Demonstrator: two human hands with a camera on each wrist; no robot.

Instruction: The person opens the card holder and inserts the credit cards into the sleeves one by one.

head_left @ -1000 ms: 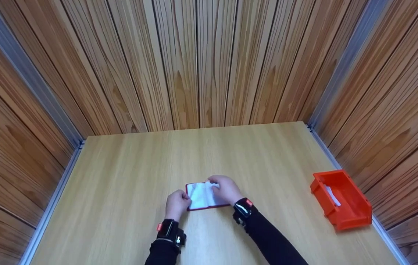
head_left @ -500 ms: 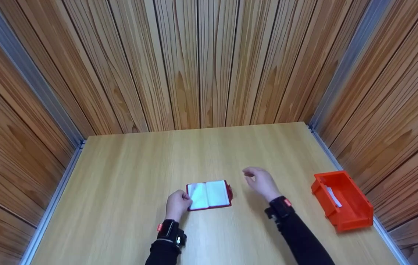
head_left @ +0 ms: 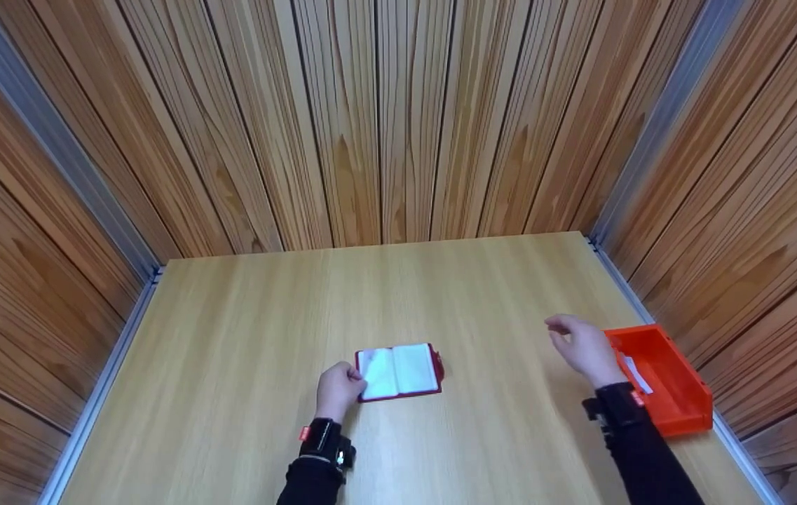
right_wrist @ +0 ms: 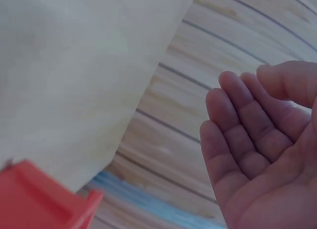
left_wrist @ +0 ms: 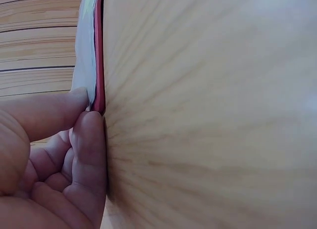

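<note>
A small notebook with a red cover lies spread open on the table, its blank white pages facing up. My left hand pinches its left edge near the lower corner. Seen from the left wrist, the thumb rests on the white pages and the index finger touches the corner of the red cover. My right hand hovers beside the orange bin, covering part of its left wall. Its fingers are loosely bent, and the palm holds nothing in the right wrist view.
Inside the bin, a thin white strip leans near the left wall. The bin stands at the right edge of the wooden table. Wood-panelled walls with metal corner rails enclose the table at the back and sides.
My right hand has left the notebook's pages and moved right to the bin, uncovering the right page and the red flap. My left hand has stayed at the notebook's left edge.
</note>
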